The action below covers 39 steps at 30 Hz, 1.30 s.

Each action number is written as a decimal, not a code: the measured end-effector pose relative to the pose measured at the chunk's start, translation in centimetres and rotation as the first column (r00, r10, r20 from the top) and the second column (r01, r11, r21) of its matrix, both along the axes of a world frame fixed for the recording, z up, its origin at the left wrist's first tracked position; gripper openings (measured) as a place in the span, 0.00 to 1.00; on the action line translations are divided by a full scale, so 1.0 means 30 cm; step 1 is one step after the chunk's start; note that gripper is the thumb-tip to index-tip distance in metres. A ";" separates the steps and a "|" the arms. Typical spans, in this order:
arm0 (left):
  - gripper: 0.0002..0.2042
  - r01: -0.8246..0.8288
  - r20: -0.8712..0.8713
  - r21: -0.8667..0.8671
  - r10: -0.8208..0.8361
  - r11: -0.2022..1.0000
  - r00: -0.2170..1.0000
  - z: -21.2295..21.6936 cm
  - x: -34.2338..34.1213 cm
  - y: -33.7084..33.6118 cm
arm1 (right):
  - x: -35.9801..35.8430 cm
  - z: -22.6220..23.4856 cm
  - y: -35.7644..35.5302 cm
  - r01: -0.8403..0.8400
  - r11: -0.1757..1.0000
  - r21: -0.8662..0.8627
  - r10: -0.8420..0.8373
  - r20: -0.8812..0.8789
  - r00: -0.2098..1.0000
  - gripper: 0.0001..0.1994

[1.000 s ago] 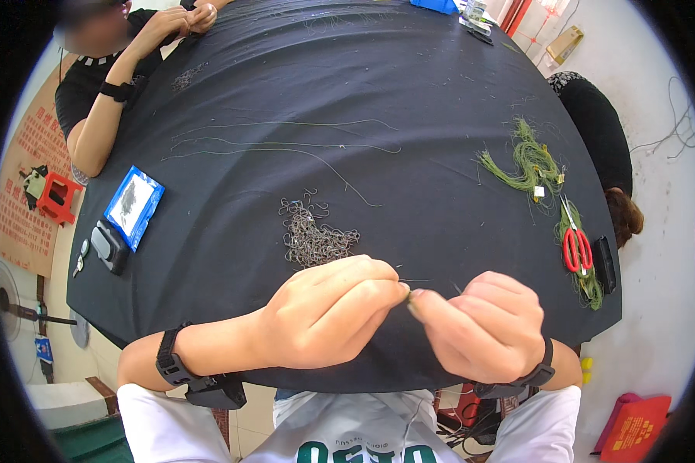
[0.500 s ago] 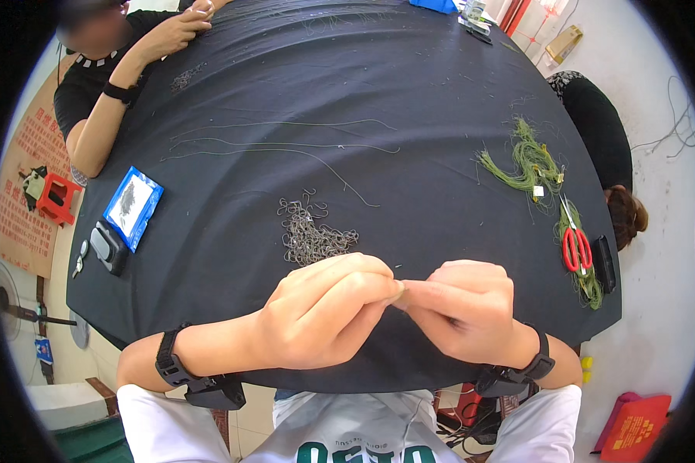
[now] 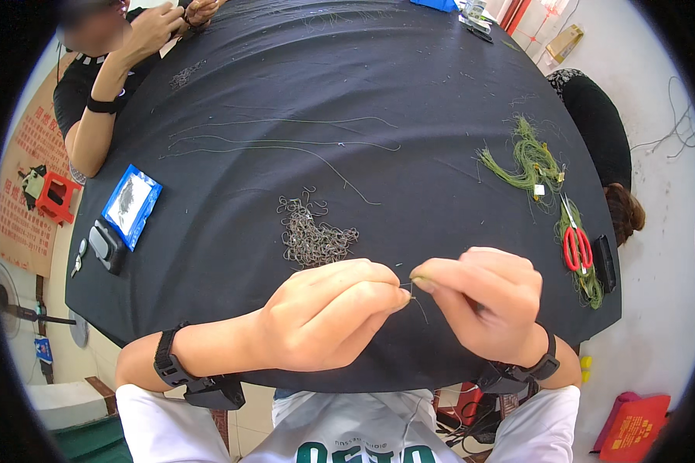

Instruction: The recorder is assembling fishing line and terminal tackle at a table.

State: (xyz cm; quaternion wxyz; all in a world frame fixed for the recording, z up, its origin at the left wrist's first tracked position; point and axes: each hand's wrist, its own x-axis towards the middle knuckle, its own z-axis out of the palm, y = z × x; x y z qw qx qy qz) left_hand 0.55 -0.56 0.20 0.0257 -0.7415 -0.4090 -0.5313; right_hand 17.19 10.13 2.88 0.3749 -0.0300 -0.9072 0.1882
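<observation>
My left hand [image 3: 328,316] is closed in a pinch near the table's front edge. A thin green fishing line [image 3: 421,307] comes out at its fingertips, with a short tail hanging down. Whether a hook also sits inside those fingers is hidden. Close by on the right, my right hand [image 3: 483,301] pinches the same line between thumb and forefinger. A small gap separates the two hands, and the line spans it. Just beyond my left hand lies a heap of dark metal fish hooks [image 3: 316,238].
Three lines [image 3: 278,147] stretch across the black tablecloth [image 3: 409,85]. Green line bundles [image 3: 527,158], red-handled scissors [image 3: 575,245] and a black case [image 3: 606,264] lie right. Left are a blue packet [image 3: 133,207] and dark box [image 3: 108,245]. Another person [image 3: 93,116] works far left; a second sits right.
My hands have parted slightly, the right one moving right and its fingers lifting. The line between them and its tail now show. The other person's hands at far left have moved.
</observation>
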 end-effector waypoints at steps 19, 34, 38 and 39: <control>0.02 0.488 0.708 -0.440 -0.043 0.753 0.705 0.020 -0.017 0.009 | -0.047 -0.084 0.093 0.058 0.372 -0.927 0.412 0.221 0.884 0.07; 0.03 0.046 0.315 -0.314 0.058 0.948 0.947 0.089 -0.049 0.011 | 0.000 0.056 0.183 -0.120 0.764 -0.634 0.215 0.074 0.974 0.23; 0.05 -0.055 0.166 -0.231 0.095 0.971 0.981 0.105 -0.051 0.036 | 0.004 0.061 0.180 -0.083 0.754 -0.652 0.056 -0.062 0.997 0.13; 0.05 -0.072 0.123 -0.190 0.097 0.979 0.988 0.104 -0.048 0.045 | -0.002 0.070 0.157 0.036 0.836 -0.548 -0.038 0.008 0.999 0.10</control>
